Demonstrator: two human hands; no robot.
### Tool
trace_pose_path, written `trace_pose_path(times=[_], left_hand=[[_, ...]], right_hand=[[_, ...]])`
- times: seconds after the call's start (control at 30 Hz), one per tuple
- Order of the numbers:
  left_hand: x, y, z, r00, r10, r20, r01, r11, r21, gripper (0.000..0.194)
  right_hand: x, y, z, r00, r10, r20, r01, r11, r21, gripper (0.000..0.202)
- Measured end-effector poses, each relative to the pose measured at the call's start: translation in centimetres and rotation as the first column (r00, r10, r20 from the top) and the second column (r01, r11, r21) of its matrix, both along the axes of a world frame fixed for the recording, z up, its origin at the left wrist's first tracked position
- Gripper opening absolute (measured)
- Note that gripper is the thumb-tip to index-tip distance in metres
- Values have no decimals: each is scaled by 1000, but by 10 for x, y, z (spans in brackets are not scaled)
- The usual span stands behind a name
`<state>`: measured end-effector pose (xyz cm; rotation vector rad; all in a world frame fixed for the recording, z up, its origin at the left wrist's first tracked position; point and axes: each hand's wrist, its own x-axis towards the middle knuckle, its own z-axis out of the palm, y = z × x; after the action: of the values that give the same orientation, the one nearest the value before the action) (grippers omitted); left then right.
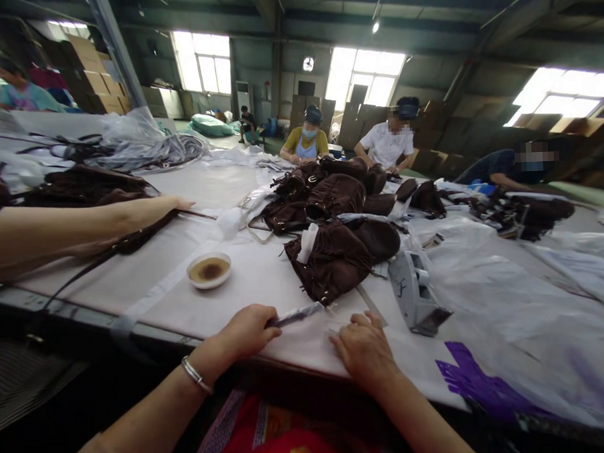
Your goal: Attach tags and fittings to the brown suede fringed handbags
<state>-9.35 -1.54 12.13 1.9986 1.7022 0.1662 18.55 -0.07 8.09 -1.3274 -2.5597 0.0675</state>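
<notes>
My left hand, with a silver bracelet at the wrist, is closed around the dark handle of a slim tool near the table's front edge. The tool's blurred far end points right, toward the dark brown bags. My right hand rests at the table edge to the right, fingers bent; a thin pale thing may be at its fingertips, too faint to make out. Just beyond both hands lies a dark brown fringed bag with a white roll on it. A shallow white dish with yellowish contents sits at the left.
A grey tape dispenser stands right of the bags. Clear plastic sheeting and purple strips cover the right side. Another person's arm reaches in from the left over a dark strap. Several people sit or lean across the table.
</notes>
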Motion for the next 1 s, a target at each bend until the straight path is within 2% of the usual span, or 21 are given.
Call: trace_pose_path(times=[0.07, 0.13, 0.23, 0.3, 0.4, 0.57, 0.63, 0.73, 0.83, 0.93, 1.0], left_hand=[[8, -8, 4, 994, 0, 111, 9, 997, -80, 15], [19, -14, 1, 982, 5, 190, 14, 995, -98, 14], [37, -17, -10, 968, 25, 248, -6, 997, -78, 12], [47, -18, -18, 973, 31, 229, -19, 998, -54, 12], [57, -19, -25, 986, 28, 163, -30, 999, 12, 11], [65, -18, -26, 980, 74, 186, -84, 995, 46, 12], [66, -17, -27, 954, 102, 282, -102, 995, -14, 13], [63, -17, -30, 854, 196, 483, -96, 970, -222, 25], [55, -20, -34, 787, 285, 547, -89, 930, -357, 32], [46, -23, -32, 845, 256, 470, -108, 942, -318, 22], [44, -21, -25, 903, 158, 399, -80, 976, -205, 18]], right_hand=[[15, 3, -1, 994, -84, -67, 86, 996, 25, 17], [20, 3, -4, 962, -86, -259, 88, 996, -7, 13], [12, 8, -10, 837, -137, -529, 62, 986, -157, 22], [1, 17, -15, 771, -235, -592, 96, 962, -256, 29], [-12, 34, -19, 750, -296, -591, 125, 942, -313, 29], [-22, 53, -15, 831, -212, -515, 107, 968, -226, 12], [-23, 57, -13, 844, -191, -501, 128, 979, -158, 12], [-23, 63, -16, 843, -207, -496, 185, 978, -92, 14], [-19, 63, -22, 846, -231, -480, 216, 973, -88, 15], [-16, 49, -16, 837, -196, -512, 203, 978, -43, 17], [-17, 32, -4, 846, -66, -530, 76, 997, -3, 22]])
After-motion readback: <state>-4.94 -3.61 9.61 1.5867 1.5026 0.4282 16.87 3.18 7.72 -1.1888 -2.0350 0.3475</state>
